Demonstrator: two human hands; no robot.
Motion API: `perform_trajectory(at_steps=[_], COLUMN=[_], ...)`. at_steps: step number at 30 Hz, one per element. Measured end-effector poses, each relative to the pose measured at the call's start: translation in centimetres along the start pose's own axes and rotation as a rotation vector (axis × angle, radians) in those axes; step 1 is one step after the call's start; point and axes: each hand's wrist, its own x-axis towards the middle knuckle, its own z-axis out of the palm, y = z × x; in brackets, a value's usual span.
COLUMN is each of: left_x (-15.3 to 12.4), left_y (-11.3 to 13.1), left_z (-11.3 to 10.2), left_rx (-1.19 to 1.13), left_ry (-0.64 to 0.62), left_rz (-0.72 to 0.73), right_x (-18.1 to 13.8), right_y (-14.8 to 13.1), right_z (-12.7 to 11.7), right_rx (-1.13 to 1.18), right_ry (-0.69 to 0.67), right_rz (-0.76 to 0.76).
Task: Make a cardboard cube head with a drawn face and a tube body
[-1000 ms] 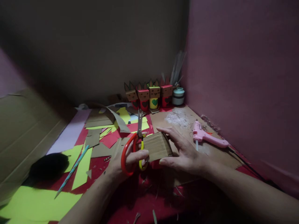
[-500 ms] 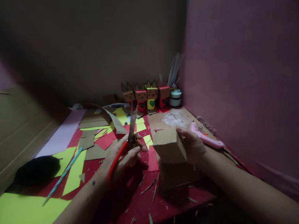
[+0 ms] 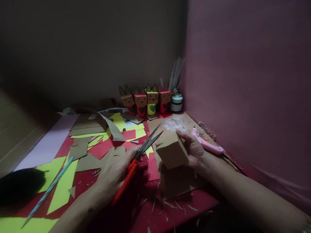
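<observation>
My left hand [image 3: 128, 161] grips a pair of scissors [image 3: 132, 168] with red handles; its dark blades are slightly parted and point up and right, close to the cardboard box. My right hand [image 3: 191, 147] holds that small brown cardboard box [image 3: 172, 152] from its right side, tilted above the table. Most of the fingers of both hands are hidden, the left ones behind the scissors and the right ones behind the box. Beneath the box lies a flat piece of cardboard [image 3: 178, 181] on the red tabletop [image 3: 145, 210].
Several cardboard animal-headed figures [image 3: 152, 100] stand at the back beside a pale blue jar [image 3: 176, 103]. A pink glue gun [image 3: 206, 142] lies to the right. Left are yellow paper pieces [image 3: 63, 187], a striped pencil [image 3: 50, 191] and a black object [image 3: 21, 184].
The scissors have swung from upright to leaning right, toward the box, as my left hand turned. The box stays in my right hand. The view has shifted slightly right.
</observation>
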Motion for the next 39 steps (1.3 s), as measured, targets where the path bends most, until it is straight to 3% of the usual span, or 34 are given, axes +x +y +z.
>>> perform_trajectory(at_steps=[5, 12, 21, 31, 39], left_x=[0.0, -0.2, -0.2, 0.2, 0.0], left_y=[1.5, 1.8, 1.9, 3.5, 2.7], left_z=[-0.2, 1.7, 2.3, 2.3, 2.6], left_rx=[-0.013, -0.311, -0.358, -0.233, -0.279], left_ry=[0.023, -0.008, -0.123, -0.084, -0.026], left_rz=[-0.052, -0.165, -0.212, -0.191, -0.248], right_x=[0.1, 0.6, 0.8, 0.9, 1.0], right_y=[0.1, 1.4, 2.0, 1.9, 1.4], right_z=[-0.3, 0.1, 0.2, 1.0, 0.5], right_rx=[0.016, -0.137, -0.094, -0.068, -0.098], right_ry=[-0.007, 0.066, 0.088, 0.077, 0.082], right_rz=[0.062, 0.162, 0.261, 0.275, 0.247])
